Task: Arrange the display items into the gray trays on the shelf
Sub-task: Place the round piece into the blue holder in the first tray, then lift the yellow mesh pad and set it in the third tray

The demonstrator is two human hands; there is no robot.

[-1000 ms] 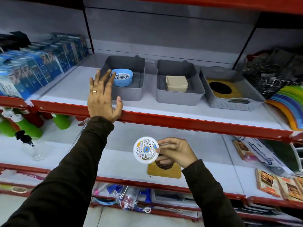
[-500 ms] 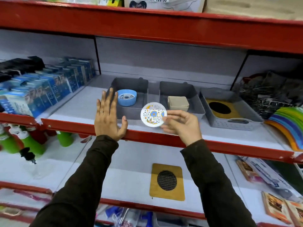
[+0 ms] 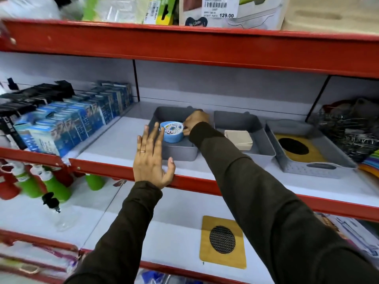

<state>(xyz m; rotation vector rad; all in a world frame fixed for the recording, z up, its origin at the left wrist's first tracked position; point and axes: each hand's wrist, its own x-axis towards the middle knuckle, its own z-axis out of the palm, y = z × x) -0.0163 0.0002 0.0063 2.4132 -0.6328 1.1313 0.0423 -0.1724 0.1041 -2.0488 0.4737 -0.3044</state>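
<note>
Right hand [image 3: 194,122] pinching patterned round lid [image 3: 173,128] atop blue bowl [image 3: 172,136] in leftmost gray tray [image 3: 180,153]. At seven o'clock, left hand [image 3: 150,160] flat, fingers spread, on red shelf edge [image 3: 196,184].

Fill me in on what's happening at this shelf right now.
A person is stocking three gray trays on a red-edged shelf. The right hand reaches into the left tray, setting a patterned round disc on top of the blue round container. The left hand rests flat on the shelf edge. The middle tray holds a beige box; the right tray holds a wooden mesh square.
</note>
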